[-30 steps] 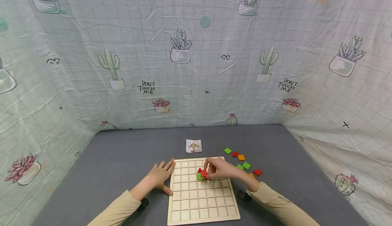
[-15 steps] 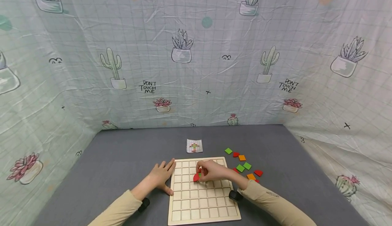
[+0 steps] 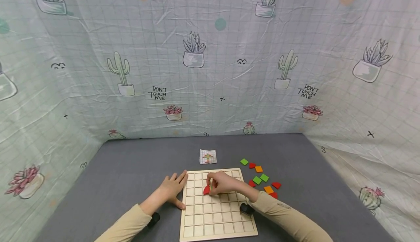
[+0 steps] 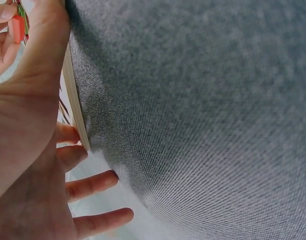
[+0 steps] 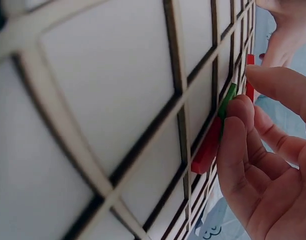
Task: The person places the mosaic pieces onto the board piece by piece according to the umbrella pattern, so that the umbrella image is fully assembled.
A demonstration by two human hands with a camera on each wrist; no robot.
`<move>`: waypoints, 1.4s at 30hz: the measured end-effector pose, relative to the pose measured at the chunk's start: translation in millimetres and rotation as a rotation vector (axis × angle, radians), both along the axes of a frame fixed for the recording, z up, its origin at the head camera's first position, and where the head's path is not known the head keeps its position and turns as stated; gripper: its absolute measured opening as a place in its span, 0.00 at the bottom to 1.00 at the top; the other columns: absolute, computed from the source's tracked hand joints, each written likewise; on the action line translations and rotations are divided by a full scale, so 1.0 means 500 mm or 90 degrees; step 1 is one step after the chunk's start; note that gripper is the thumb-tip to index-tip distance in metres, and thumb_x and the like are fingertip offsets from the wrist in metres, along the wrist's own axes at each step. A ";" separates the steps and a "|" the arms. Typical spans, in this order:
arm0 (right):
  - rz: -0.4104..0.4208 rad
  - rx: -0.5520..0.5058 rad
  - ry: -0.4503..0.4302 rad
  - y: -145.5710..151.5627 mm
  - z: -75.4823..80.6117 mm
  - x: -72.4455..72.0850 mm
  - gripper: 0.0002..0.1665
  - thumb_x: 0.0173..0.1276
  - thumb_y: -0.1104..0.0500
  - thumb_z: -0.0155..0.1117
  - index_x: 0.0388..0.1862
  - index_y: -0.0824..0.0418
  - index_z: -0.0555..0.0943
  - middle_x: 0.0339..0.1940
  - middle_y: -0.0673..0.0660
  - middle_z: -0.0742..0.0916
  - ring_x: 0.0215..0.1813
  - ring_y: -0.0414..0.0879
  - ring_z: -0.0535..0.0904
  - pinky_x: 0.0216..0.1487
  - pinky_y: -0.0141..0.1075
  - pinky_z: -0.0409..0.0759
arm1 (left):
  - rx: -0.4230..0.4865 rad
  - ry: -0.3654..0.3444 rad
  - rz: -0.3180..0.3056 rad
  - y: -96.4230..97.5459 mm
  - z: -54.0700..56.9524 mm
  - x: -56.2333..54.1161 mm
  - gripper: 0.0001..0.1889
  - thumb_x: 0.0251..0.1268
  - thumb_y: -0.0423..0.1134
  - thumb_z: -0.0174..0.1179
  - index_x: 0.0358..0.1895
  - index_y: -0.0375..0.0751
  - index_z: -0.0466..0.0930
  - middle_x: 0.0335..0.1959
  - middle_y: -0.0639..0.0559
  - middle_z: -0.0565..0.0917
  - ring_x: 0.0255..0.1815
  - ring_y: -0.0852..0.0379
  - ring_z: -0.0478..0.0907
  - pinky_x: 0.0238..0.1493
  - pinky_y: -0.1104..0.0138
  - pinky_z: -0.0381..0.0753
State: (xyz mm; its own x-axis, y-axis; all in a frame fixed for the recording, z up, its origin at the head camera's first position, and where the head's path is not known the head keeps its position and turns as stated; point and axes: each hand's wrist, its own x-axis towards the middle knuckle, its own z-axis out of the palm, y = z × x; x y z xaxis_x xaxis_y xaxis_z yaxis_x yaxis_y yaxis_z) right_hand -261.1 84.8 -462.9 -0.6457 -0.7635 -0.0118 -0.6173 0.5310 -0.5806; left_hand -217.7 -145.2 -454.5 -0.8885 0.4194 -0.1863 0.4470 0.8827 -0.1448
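Note:
A wooden grid board (image 3: 198, 220) lies on the grey table. My left hand (image 3: 171, 189) rests at its left edge, fingers spread; the left wrist view shows the fingertips (image 4: 75, 152) by the board's rim. My right hand (image 3: 222, 183) is above the upper middle of the board and pinches a red tile with a curved edge (image 3: 206, 190), also visible in the right wrist view as a red tile edge (image 5: 250, 92). Close beside it on the board are a green tile (image 5: 226, 104) and another red tile (image 5: 206, 150), mostly hidden from the head view by the hand.
Right of the board lie several loose tiles, among them a green tile (image 3: 244, 162), an orange tile (image 3: 268, 190) and a red tile (image 3: 276, 185). A small pattern card (image 3: 208, 156) lies behind the board. Printed cloth (image 3: 220, 70) surrounds the table.
My right hand has moved left across the board with the pinched red tile, from over the green tile to its left side. The left hand stays in place.

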 end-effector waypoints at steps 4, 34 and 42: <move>-0.006 0.001 0.005 -0.002 -0.003 -0.002 0.12 0.51 0.60 0.68 0.32 0.59 0.74 0.16 0.46 0.79 0.19 0.28 0.69 0.25 0.22 0.67 | -0.003 -0.001 -0.002 0.002 0.003 0.001 0.60 0.25 0.72 0.62 0.67 0.39 0.55 0.69 0.46 0.57 0.63 0.44 0.62 0.54 0.50 0.65; 0.005 0.004 -0.012 -0.007 -0.002 -0.009 0.09 0.52 0.62 0.67 0.34 0.57 0.80 0.13 0.49 0.77 0.15 0.30 0.65 0.21 0.22 0.64 | -0.002 -0.008 0.002 -0.002 0.003 -0.005 0.61 0.24 0.71 0.62 0.67 0.39 0.55 0.69 0.46 0.57 0.64 0.43 0.61 0.55 0.49 0.64; 0.006 0.000 -0.009 -0.003 0.000 -0.007 0.09 0.52 0.64 0.66 0.34 0.58 0.80 0.14 0.49 0.78 0.16 0.30 0.65 0.22 0.22 0.64 | -0.003 -0.016 0.002 0.000 0.012 -0.005 0.61 0.25 0.72 0.62 0.67 0.39 0.54 0.70 0.46 0.56 0.64 0.43 0.61 0.55 0.50 0.64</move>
